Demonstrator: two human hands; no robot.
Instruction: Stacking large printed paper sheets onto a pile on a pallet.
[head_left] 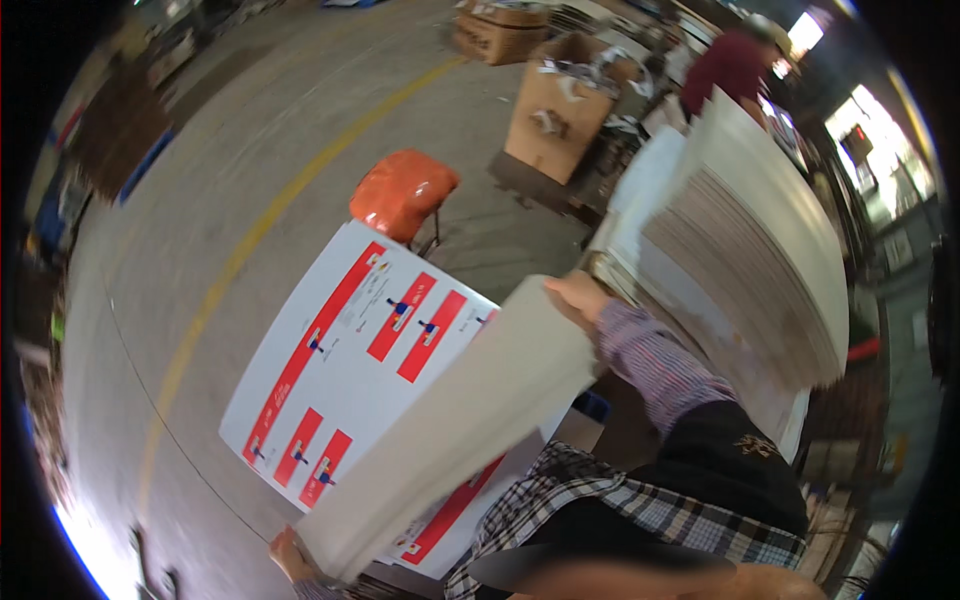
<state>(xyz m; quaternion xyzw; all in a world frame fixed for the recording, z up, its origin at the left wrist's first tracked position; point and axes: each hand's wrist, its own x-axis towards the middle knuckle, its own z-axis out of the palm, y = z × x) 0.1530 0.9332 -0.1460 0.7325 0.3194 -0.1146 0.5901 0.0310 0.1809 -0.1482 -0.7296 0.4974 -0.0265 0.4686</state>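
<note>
A large cream-coloured cardboard sheet (450, 435), bowed along its length, is held between my two hands over a stack of printed sheets (345, 375). My left hand (287, 553) grips its lower-left end, fingers closed at the edge. At the opposite, upper-right end, my right hand (580, 294) pinches the corner. White with red bands and small blue figures, the top printed sheet lies partly hidden beneath the cardboard. To the right of my right arm stands a tall stack of cardboard sheets (745, 255), its edges fanned and bent.
An orange seat (403, 190) stands just beyond the printed stack. Farther off are an open carton (560, 112) with scraps and a closed carton (500, 32). A person in a dark red top (722, 68) is behind the cardboard stack. A yellow line (285, 200) crosses the floor.
</note>
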